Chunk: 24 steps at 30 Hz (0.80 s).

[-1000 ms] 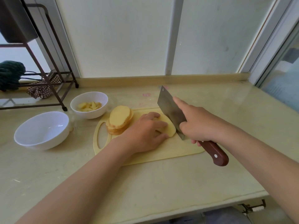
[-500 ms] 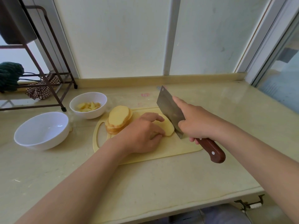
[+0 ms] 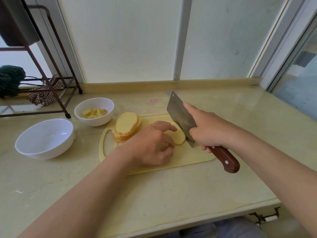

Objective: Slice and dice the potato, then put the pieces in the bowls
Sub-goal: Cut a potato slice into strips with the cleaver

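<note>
A smooth, pale oval potato slice (image 3: 179, 136) is pinned flat at the middle of the rounded yellow cutting board (image 3: 188, 158) by the curled fingertips of the left hand (image 3: 152, 145). The riveted wooden handle of a broad steel cleaver (image 3: 181, 117) is gripped by the right hand (image 3: 211, 133), forefinger laid along the blade, whose edge is set at the slice's right end. A leaning stack of slices (image 3: 126, 127) is seen on the board's far left corner, and cut pieces are held in a small glossy white bowl (image 3: 94, 121) just left of the board
</note>
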Available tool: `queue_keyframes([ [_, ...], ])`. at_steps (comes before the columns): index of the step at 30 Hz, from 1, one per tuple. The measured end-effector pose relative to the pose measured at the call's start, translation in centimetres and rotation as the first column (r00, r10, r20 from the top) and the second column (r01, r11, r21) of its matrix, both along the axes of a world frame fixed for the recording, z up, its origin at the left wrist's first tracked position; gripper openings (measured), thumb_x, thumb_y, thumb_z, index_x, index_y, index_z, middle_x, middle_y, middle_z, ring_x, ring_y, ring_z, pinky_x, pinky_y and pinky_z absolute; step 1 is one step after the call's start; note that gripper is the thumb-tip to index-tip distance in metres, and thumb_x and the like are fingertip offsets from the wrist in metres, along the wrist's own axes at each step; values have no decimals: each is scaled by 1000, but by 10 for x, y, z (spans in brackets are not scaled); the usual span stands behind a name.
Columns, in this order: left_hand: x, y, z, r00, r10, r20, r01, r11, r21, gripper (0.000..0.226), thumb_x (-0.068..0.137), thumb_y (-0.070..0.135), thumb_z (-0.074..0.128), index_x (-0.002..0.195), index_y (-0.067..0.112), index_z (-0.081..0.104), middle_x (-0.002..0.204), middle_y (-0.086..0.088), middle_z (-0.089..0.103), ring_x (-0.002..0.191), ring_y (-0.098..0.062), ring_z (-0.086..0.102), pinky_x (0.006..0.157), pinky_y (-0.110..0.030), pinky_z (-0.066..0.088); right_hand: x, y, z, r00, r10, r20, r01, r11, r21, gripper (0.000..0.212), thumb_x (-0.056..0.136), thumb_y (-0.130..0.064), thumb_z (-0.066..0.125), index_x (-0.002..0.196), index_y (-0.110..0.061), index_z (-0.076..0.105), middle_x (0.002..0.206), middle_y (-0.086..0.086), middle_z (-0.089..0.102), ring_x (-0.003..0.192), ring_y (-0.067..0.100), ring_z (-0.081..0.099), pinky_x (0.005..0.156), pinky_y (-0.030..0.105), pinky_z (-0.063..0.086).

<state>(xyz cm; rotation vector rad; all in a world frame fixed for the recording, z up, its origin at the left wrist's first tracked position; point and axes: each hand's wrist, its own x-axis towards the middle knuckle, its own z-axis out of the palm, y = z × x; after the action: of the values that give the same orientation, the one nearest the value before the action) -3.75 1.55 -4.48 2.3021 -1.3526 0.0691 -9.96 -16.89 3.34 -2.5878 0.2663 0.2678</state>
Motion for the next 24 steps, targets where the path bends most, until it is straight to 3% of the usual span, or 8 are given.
queue_keyframes([
  [5, 0, 3, 1, 1000, 2, -3, -2, 1000, 0, 27, 80, 25, 61, 100, 21, 79, 133, -8, 58, 124, -24, 53, 102, -25, 39, -1, -1, 0, 1000, 3, 2, -3, 1000, -4, 94, 94, -4, 42, 162, -51, -3, 84, 12, 68, 40, 13, 61, 46, 26, 52],
  [9, 1, 1, 2, 1000, -9, 3, 9, 1000, 1, 29, 80, 25, 59, 100, 22, 79, 132, -9, 58, 123, -25, 53, 102, -24, 38, 0, -1, -1, 1000, -4, 4, 4, 1000, 15, 95, 94, -3, 42, 161, -52, -3, 92, 11, 67, 50, 19, 66, 47, 27, 54],
  [15, 2, 1, 0, 1000, -20, 23, 20, 1000, 1, 29, 80, 24, 59, 100, 19, 79, 129, -9, 60, 120, -25, 55, 102, -33, 45, 1, -3, -1, 1000, -4, 0, 4, 1000, 17, 95, 93, -2, 41, 162, -52, -3, 93, 12, 67, 49, 19, 65, 46, 27, 52],
  [20, 2, -2, -1, 996, -38, 75, 37, 999, 20, 33, 85, 23, 60, 115, 16, 72, 122, -7, 62, 111, -26, 60, 96, -35, 49, 0, -2, -1, 1000, -3, -4, 3, 1000, 16, 96, 92, -3, 42, 161, -52, -3, 92, 11, 68, 53, 20, 68, 47, 28, 55],
  [24, 6, -8, -5, 991, -43, 129, 43, 999, 5, 26, 90, 20, 58, 111, 14, 72, 115, -9, 60, 96, -27, 60, 86, -31, 49, -4, 0, -1, 1000, 21, 17, -21, 1000, -16, 94, 93, -3, 42, 162, -50, -1, 94, 7, 65, 56, 20, 70, 50, 31, 58],
])
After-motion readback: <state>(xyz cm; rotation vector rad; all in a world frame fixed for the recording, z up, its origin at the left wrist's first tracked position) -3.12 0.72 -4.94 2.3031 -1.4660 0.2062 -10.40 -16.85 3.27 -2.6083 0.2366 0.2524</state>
